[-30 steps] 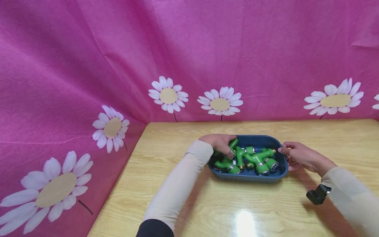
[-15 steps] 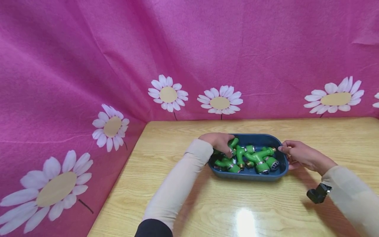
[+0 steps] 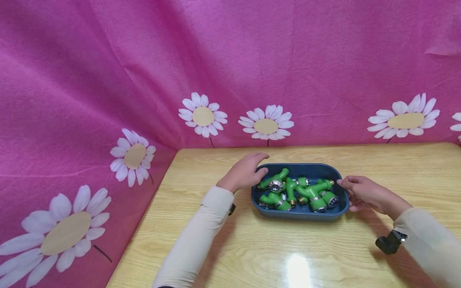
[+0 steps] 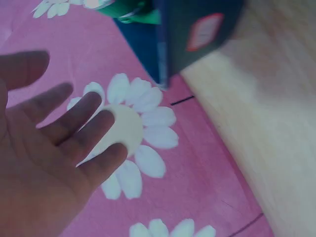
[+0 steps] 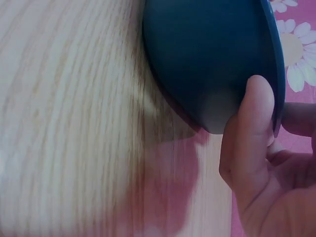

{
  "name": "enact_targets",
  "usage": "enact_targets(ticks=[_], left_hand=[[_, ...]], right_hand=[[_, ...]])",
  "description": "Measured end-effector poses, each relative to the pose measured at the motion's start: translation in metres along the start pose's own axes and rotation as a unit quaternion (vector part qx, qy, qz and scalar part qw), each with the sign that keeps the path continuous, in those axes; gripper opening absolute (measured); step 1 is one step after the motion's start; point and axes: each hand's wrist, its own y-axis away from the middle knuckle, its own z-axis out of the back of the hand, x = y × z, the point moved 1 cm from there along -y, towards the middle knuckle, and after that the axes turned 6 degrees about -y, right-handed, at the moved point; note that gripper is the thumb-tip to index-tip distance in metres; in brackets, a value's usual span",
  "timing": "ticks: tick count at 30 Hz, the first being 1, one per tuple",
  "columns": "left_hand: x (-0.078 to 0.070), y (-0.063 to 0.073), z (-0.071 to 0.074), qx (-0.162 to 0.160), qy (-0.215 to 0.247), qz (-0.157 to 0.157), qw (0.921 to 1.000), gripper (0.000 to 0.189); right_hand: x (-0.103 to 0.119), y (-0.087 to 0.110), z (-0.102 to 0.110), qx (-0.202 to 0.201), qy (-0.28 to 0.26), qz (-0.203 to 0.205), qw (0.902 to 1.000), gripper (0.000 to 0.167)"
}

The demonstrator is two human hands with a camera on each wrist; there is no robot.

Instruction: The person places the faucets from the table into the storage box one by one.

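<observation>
A dark blue oval basin [image 3: 299, 215] stands on the wooden table, holding several green plastic taps [image 3: 315, 196] with brass threaded ends. Over its left end is my left hand [image 3: 245, 173], fingers spread and holding nothing. The left wrist view shows that hand's palm [image 4: 49, 158] apart from the basin wall [image 4: 182, 44], its fingers extended. At the opposite end, my right hand [image 3: 369, 194] pinches the basin's rim. Seen from the right wrist, the thumb [image 5: 256, 103] lies against the wall [image 5: 212, 54] and a finger [image 5: 298, 118] is beyond the rim.
The light wooden table [image 3: 324, 248] meets a pink cloth backdrop [image 3: 324, 72] with white daisies at the back and left. A red-edged sticker [image 4: 205, 32] is on the basin's outside wall. Small black devices [image 3: 390, 242] are worn at the wrists.
My left hand has let go of a green tap at the basin's left end and drawn up and left, its fingers opening. My right hand stays on the rim.
</observation>
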Motion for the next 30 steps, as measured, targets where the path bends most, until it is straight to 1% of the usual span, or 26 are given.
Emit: enact_targets(ticks=[3, 6, 8, 10, 12, 14, 18, 24, 30], left_hand=[[0.007, 0.014, -0.005, -0.038, -0.011, 0.011, 0.9992, 0.049], [0.012, 0.027, -0.009, -0.055, -0.017, 0.018, 0.9982, 0.049], [0.014, 0.034, -0.013, -0.048, -0.013, 0.023, 0.9985, 0.05], [0.016, 0.04, -0.015, -0.034, -0.007, 0.028, 0.999, 0.052], [0.017, 0.045, -0.018, -0.024, 0.003, 0.032, 0.9992, 0.054], [0.018, 0.05, -0.02, -0.02, 0.012, 0.041, 0.9989, 0.055], [0.023, 0.056, -0.024, -0.025, 0.022, 0.051, 0.9981, 0.057], [0.03, 0.06, -0.029, -0.023, 0.036, 0.058, 0.9974, 0.059], [0.037, 0.063, -0.029, -0.028, 0.045, 0.071, 0.9961, 0.061]], right_hand=[[0.0, 0.004, -0.002, 0.002, 0.003, 0.0, 1.0, 0.03], [-0.001, 0.007, -0.005, 0.004, 0.001, -0.003, 1.0, 0.028], [-0.002, 0.009, -0.008, 0.0, -0.009, -0.01, 0.9999, 0.028], [-0.002, 0.011, -0.01, -0.011, -0.016, -0.014, 0.9997, 0.028], [-0.003, 0.012, -0.014, -0.031, -0.02, -0.011, 0.9993, 0.028], [-0.003, 0.013, -0.017, -0.052, -0.023, 0.0, 0.9984, 0.027], [-0.003, 0.013, -0.021, -0.078, -0.029, 0.015, 0.9964, 0.023], [-0.005, 0.011, -0.021, -0.094, -0.034, 0.024, 0.9947, 0.023], [-0.004, 0.005, -0.023, -0.122, -0.011, 0.04, 0.9917, 0.027]])
